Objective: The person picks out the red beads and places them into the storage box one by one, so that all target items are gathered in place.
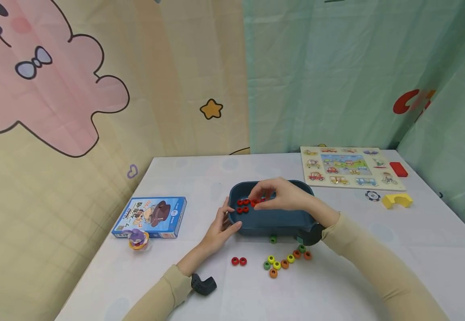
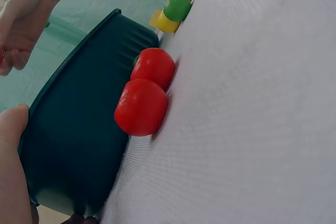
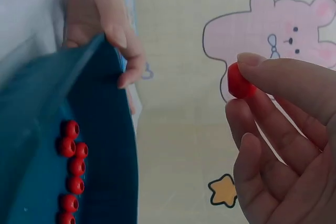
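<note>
Above the dark blue tray (image 1: 274,220), my right hand (image 1: 278,195) pinches a red bead (image 3: 240,81) between thumb and fingertips. My left hand (image 1: 218,229) holds the tray's left end, thumb at the near side and fingers at the rim. Inside the tray, several red beads (image 3: 76,167) lie along its far-left part. Two more red beads (image 2: 142,107) touch each other on the table in front of the tray. To their right is a loose group of orange, yellow and green beads (image 1: 284,264). One green bead (image 1: 273,239) sits close against the tray's near side.
A blue picture box (image 1: 150,217) lies at the left, with a small purple figure toy (image 1: 137,239) by its near edge. At the back right are a wooden picture puzzle board (image 1: 346,167), a red block (image 1: 398,169) and a yellow arch block (image 1: 397,200).
</note>
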`<state>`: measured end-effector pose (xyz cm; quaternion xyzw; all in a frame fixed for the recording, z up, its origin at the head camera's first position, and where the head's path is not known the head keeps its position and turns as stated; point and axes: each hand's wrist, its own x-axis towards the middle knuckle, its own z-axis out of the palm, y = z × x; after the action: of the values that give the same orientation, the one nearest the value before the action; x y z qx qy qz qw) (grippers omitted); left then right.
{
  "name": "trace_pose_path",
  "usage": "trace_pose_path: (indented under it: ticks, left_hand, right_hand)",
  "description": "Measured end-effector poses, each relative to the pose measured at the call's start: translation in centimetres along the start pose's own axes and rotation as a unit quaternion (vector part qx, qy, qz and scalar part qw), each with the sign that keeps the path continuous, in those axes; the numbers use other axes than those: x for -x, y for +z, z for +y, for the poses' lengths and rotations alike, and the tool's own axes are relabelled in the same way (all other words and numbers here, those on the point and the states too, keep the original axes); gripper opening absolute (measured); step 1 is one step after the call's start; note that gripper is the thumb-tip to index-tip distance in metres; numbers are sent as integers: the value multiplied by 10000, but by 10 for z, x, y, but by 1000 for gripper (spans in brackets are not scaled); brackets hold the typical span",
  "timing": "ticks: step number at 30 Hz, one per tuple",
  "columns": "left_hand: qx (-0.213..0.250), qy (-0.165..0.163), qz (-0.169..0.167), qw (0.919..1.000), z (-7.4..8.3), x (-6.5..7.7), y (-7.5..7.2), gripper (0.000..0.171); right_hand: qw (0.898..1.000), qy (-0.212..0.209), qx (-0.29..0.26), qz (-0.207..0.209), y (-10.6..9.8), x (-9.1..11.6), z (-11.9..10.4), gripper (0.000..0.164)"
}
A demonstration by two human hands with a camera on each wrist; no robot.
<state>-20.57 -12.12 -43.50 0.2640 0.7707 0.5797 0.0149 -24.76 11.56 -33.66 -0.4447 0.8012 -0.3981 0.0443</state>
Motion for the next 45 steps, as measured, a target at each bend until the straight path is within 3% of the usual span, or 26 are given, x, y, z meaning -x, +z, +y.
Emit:
trace_pose_path:
  ticks: [8,17,26,45]
  left_hand:
    - [-27,-19,10,10000,1,0,0,42]
    - [30,99,-6,9999,-1,1,2,39]
    - [104,123,-44,9999,-1,0,1,42]
    - [35,91,-1,10000,-1,0,0,42]
  right_hand:
    - [9982,504,-285,-145,-6,-36,41,28]
    - [9912,839,-722,-733,11,-50,81,29]
    - [9828,1252,-804,-1098,27,-50,98,26]
    - [9803,1603,-246,-1130,32,-50,108,25]
